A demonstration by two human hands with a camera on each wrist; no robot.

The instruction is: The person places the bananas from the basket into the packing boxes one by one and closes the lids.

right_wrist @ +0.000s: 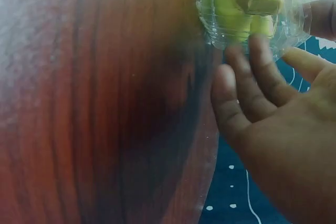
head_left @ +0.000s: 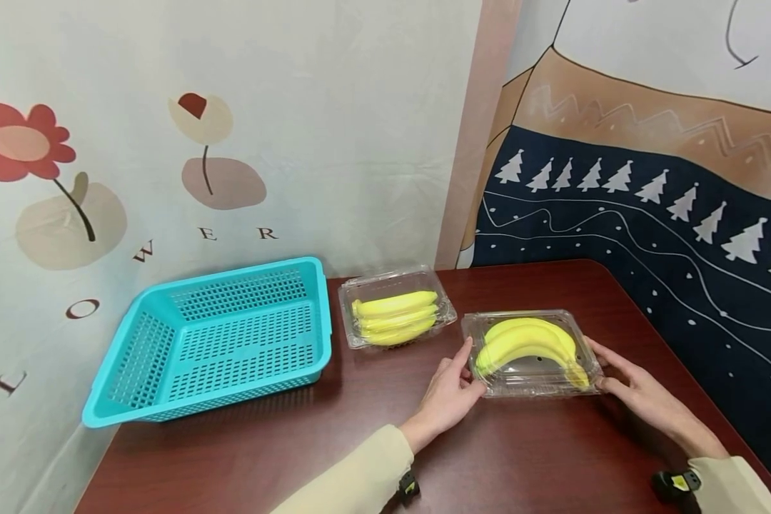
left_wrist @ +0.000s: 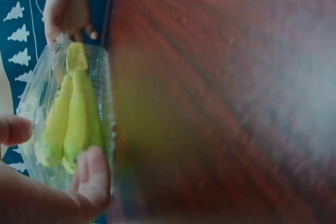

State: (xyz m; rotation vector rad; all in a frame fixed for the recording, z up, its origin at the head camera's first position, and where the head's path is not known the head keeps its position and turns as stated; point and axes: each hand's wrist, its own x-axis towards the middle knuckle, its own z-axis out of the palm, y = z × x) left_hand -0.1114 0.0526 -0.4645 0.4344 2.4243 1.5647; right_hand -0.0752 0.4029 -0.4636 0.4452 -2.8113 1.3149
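Note:
A clear plastic clamshell box with yellow bananas inside is held between both hands, at the right of the table. My left hand grips its left side; in the left wrist view the fingers and thumb are on either side of that end. At the right edge, my right hand holds the box by its corner with fingers and thumb. Seen from the right wrist, the fingertips reach the box's end near the banana stem. Whether the box rests on the table, I cannot tell.
A second clear plastic box with bananas lies farther back on the dark red table. Left of it stands a turquoise perforated basket. Printed cloth hangs behind the table and along its right side.

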